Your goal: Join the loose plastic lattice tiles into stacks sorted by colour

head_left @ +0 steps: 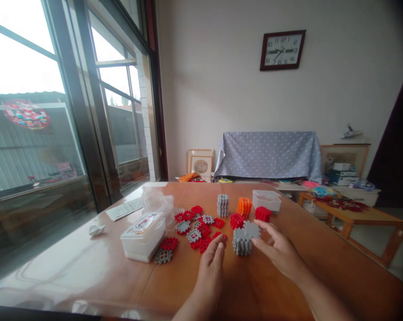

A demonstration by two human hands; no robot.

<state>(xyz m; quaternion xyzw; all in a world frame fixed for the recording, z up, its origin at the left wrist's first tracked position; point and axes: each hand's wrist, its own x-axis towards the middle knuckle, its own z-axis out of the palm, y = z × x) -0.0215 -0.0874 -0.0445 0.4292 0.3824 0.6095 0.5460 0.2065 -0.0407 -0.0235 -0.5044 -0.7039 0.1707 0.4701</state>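
Note:
Between thumb and fingers, my right hand [278, 249] pinches a flat grey piece [252, 229] just above a grey stack [242, 243]. To the left, my left hand [212, 263] has its fingers close together beside a red piece [219, 236]; whether it holds anything is hidden. A loose pile of red pieces [204, 229] and grey pieces [194, 235] lies left of the hands. Behind the grey stack stand a red stack [236, 221], an orange stack [244, 207], another red stack [262, 214] and a taller grey stack [223, 205].
A lidded clear box [143, 243] stands at the left of the wooden table [121, 285], with open clear containers [159, 207] behind it. Another clear box [266, 201] is at the back right. Crumpled tissue [96, 229] and a paper sheet [125, 209] lie far left.

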